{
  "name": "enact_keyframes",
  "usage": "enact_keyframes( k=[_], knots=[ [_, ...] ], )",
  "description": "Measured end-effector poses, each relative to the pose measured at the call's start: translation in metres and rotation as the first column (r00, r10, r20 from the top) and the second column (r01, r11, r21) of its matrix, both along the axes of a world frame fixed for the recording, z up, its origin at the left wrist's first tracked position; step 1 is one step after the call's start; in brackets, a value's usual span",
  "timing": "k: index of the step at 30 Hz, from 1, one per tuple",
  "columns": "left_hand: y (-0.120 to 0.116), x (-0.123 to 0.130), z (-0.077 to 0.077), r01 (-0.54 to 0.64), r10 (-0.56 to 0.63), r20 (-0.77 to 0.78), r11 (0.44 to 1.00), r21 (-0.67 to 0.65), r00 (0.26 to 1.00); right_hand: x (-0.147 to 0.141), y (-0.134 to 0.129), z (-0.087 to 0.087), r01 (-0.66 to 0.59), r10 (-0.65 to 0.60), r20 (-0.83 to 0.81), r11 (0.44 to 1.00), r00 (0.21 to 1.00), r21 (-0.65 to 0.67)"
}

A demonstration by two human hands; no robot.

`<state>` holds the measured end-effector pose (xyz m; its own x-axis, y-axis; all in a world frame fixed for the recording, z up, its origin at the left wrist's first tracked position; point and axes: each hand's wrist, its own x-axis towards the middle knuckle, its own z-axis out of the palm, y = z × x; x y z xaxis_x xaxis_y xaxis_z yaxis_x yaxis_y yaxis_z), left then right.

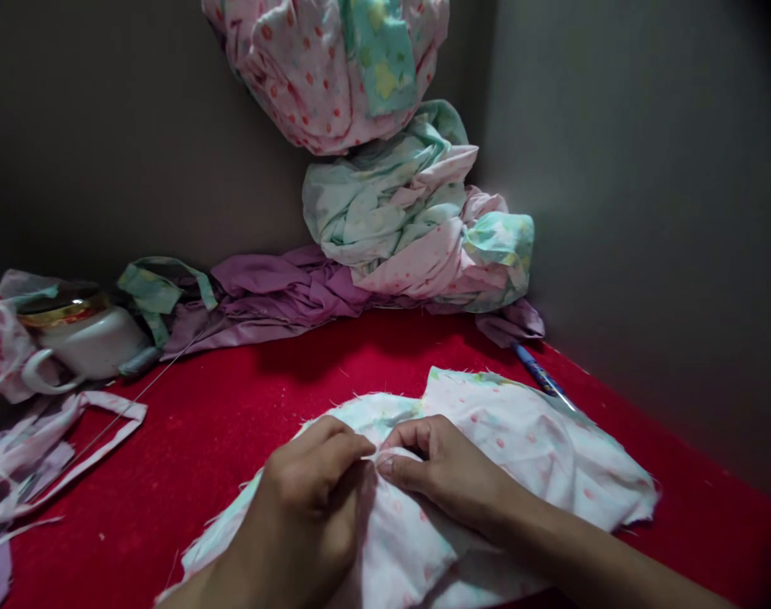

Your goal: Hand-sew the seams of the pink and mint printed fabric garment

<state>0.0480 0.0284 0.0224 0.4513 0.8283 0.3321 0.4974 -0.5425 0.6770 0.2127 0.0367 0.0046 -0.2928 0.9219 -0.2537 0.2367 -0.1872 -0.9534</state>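
A pale cloth with pink spots and light green patches [525,448] lies on the red surface, its edges frayed. My left hand [315,491] is closed, thumb and finger pinching a small fold near the middle of the cloth. Facing it, my right hand [448,474] pinches the same fold, the fingertips of both hands almost touching. Below the hands the cloth drapes in creases. Anything small between the fingertips is too tiny to make out.
Behind lie purple fabric [289,288] and a heap of pale green and pink cloth [391,211], with a spotted bundle [322,76] above. At left stand a white mug [96,342] and fabric strips [112,448]. A blue pen [541,372] lies right, near grey walls.
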Motion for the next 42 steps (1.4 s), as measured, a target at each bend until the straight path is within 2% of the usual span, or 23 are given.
enact_keyframes(
  k=[3, 6, 9, 12, 13, 14, 15, 16, 17, 18, 19, 20, 21, 24, 29, 32, 35, 37, 42],
  knots=[
    [0.002, 0.01, -0.004, 0.03, -0.032, -0.059, 0.999, -0.041, 0.998, 0.001, 0.001, 0.001, 0.006, -0.006, -0.007, 1.0, 1.0, 0.027],
    [0.003, 0.014, -0.015, 0.027, -0.025, -0.119, 1.0, 0.013, 0.993, 0.001, 0.001, 0.0, -0.008, 0.008, -0.009, 0.999, 1.0, 0.036],
    [0.002, 0.016, -0.025, 0.071, -0.057, -0.094, 0.985, 0.16, 0.994, -0.001, 0.001, -0.002, -0.018, 0.017, 0.012, 0.997, 1.0, 0.079],
    [0.0, 0.016, -0.027, 0.126, -0.148, 0.035, 0.925, 0.358, 0.988, -0.005, 0.0, -0.006, -0.04, 0.027, 0.096, 0.99, 0.995, 0.139],
    [-0.001, 0.017, -0.026, 0.111, -0.159, 0.102, 0.923, 0.369, 0.982, -0.005, -0.001, -0.006, -0.045, 0.026, 0.127, 0.988, 0.992, 0.147],
    [-0.001, 0.017, -0.025, 0.076, -0.141, 0.186, 0.945, 0.317, 0.972, -0.005, -0.001, -0.007, -0.044, 0.022, 0.149, 0.988, 0.989, 0.148],
    [0.0, 0.018, -0.024, 0.017, -0.078, 0.298, 0.979, 0.201, 0.951, -0.005, -0.001, -0.006, -0.04, 0.017, 0.158, 0.989, 0.987, 0.139],
    [0.002, 0.018, -0.022, -0.034, 0.024, 0.419, 0.999, 0.017, 0.908, -0.004, -0.001, -0.005, -0.036, 0.018, 0.152, 0.993, 0.988, 0.114],
    [0.004, 0.019, -0.021, -0.054, 0.151, 0.517, 0.979, -0.198, 0.842, -0.002, -0.001, -0.003, -0.03, 0.02, 0.134, 0.997, 0.991, 0.076],
    [0.007, 0.019, -0.019, -0.038, 0.273, 0.572, 0.921, -0.387, 0.773, 0.0, -0.001, -0.001, -0.028, 0.025, 0.111, 0.999, 0.994, 0.031],
    [0.011, 0.019, -0.018, -0.003, 0.361, 0.6, 0.859, -0.513, 0.714, 0.002, 0.0, 0.001, -0.029, 0.031, 0.09, 0.999, 0.995, -0.014],
    [0.015, 0.018, -0.017, 0.035, 0.409, 0.614, 0.814, -0.58, 0.675, 0.004, 0.0, 0.002, -0.033, 0.037, 0.074, 0.998, 0.997, -0.056],
    [0.018, 0.018, -0.016, 0.061, 0.428, 0.622, 0.791, -0.609, 0.655, 0.006, 0.0, 0.004, -0.034, 0.041, 0.068, 0.995, 0.997, -0.089],
    [0.023, 0.015, -0.017, 0.059, 0.459, 0.637, 0.782, -0.621, 0.619, 0.007, 0.0, 0.005, -0.033, 0.045, 0.095, 0.992, 0.995, -0.124],
    [0.022, 0.013, -0.017, -0.048, 0.555, 0.686, 0.792, -0.608, 0.472, 0.006, 0.0, 0.002, -0.023, 0.041, 0.136, 0.991, 0.99, -0.134],
    [0.02, 0.014, -0.015, -0.1, 0.57, 0.703, 0.801, -0.59, 0.425, 0.006, 0.001, 0.001, -0.035, 0.053, 0.138, 0.991, 0.989, -0.13],
    [0.017, 0.015, -0.015, -0.125, 0.564, 0.716, 0.813, -0.568, 0.411, 0.007, 0.002, 0.001, -0.049, 0.064, 0.132, 0.992, 0.989, -0.118],
    [0.013, 0.017, -0.017, -0.147, 0.54, 0.719, 0.832, -0.536, 0.438, 0.007, 0.002, 0.0, -0.05, 0.065, 0.133, 0.992, 0.989, -0.116],
    [0.0, 0.018, -0.031, -0.188, 0.345, 0.704, 0.937, -0.293, 0.62, 0.006, 0.002, -0.004, -0.057, 0.072, 0.141, 0.993, 0.987, -0.103]
  ],
)
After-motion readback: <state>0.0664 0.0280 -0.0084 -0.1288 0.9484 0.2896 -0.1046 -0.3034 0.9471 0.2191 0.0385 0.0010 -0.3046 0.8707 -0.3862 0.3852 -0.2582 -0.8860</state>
